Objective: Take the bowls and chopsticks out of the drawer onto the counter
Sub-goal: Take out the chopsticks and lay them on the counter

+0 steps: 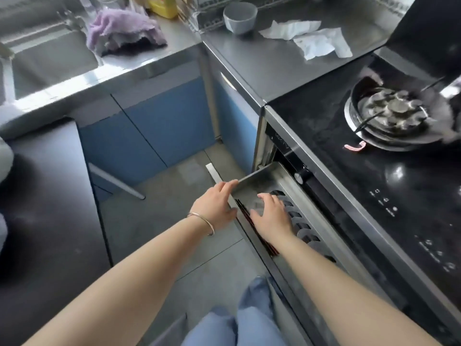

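— Hands first: where are they?

— Both reach into the open drawer under the stove. That steel drawer is only partly pulled out, so its back half is hidden, and the arms cover much of what remains.

— And the counter?

— Well beyond both hands, up past the stove. One grey bowl already stands on it, with crumpled paper towels just right of the bowl.

— What is the left hand doing?

— It curls loosely over the drawer's front edge, fingers on the rim, thumb tucked below. It grips only the drawer.

— The right hand?

— Palm down inside the drawer, fingers lightly bent and a little apart, resting on something pale and blurred. Whether that is a bowl I cannot tell, nor whether the hand actually grasps it.

— Chopsticks?

— Dark red sticks lie along the drawer's front wall, between the two hands, partly under the right wrist. Their ends are covered.

— Anything smaller?

— A thin bangle on the left wrist.
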